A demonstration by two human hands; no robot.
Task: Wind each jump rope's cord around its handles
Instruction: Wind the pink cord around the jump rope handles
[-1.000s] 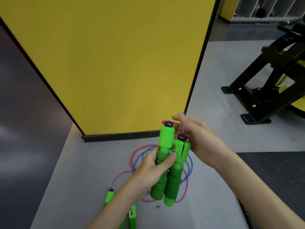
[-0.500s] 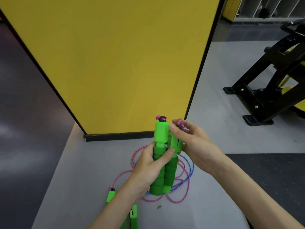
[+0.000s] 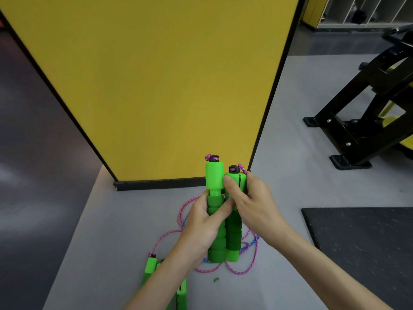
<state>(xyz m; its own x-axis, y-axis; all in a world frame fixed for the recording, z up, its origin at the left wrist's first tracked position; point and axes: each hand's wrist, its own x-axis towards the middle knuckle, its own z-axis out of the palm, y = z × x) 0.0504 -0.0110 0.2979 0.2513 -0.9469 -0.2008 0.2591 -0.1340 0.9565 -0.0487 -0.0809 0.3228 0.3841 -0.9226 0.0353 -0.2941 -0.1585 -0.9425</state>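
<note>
The left hand (image 3: 199, 229) is curled firmly round the ribbed foam grip of the left handle (image 3: 214, 179), thumb across the front, holding it upright. The right hand (image 3: 254, 204) grips the right handle (image 3: 233, 233) near its top, its thumb (image 3: 230, 186) pressed flat on the smooth green plastic section and its fingers wrapped behind. The two bright green handles stand side by side and touching between the hands, the left one reaching slightly higher; each carries a black cap with a pink knot of cord at its top. No cord is wound around them. Directly below the hands, the pink-and-blue cord (image 3: 253, 261) lies in loose, tangled loops on the grey floor (image 3: 111, 231). Below the left forearm lie a second jump rope's handles (image 3: 150, 268), also green, with a pink strand running from one into the tangle; which loops belong to which rope I cannot tell. A small green scrap (image 3: 215, 280) sits just beneath the loops. Beyond the hands stands a yellow panel (image 3: 156, 86), with a dark mat (image 3: 368, 247) and a black equipment frame (image 3: 357, 124) off to the right.
</note>
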